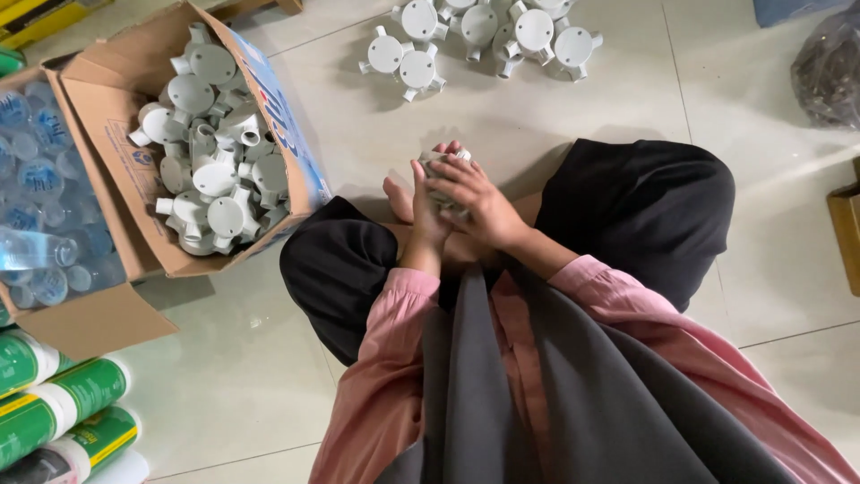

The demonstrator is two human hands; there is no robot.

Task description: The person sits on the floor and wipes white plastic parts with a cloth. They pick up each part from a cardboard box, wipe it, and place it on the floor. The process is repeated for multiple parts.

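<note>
- Sitting cross-legged on a pale tiled floor (555, 116), a person in pink sleeves and dark trousers holds a small grey conduit junction box (445, 179) in front of the knees, just above the lap.
- Left hand (428, 211) stands upright against the near side of the junction box, its fingers (419, 184) pressed flat to it.
- Right hand (475, 202) lies over the top of the piece, fingers (452, 172) curled around it in a firm grasp; much of the fitting is hidden between the two hands.
- An open cardboard box (107, 108) stands on the floor to the person's left, tilted toward the camera and filled with a heap of matching grey round fittings (210, 170), each with short tube outlets.
- A second loose cluster of the same fittings (484, 36) rests on the tiles ahead of the person, well apart from the hands.
- Beside the box, at the left edge, sits a shrink-wrapped pack of clear water bottles (40, 179).
- Green-and-white tubes (63, 412) lie stacked at the lower left corner.
- A dark plastic bag (829, 67) shows at the upper right, partly cut off by the frame.
</note>
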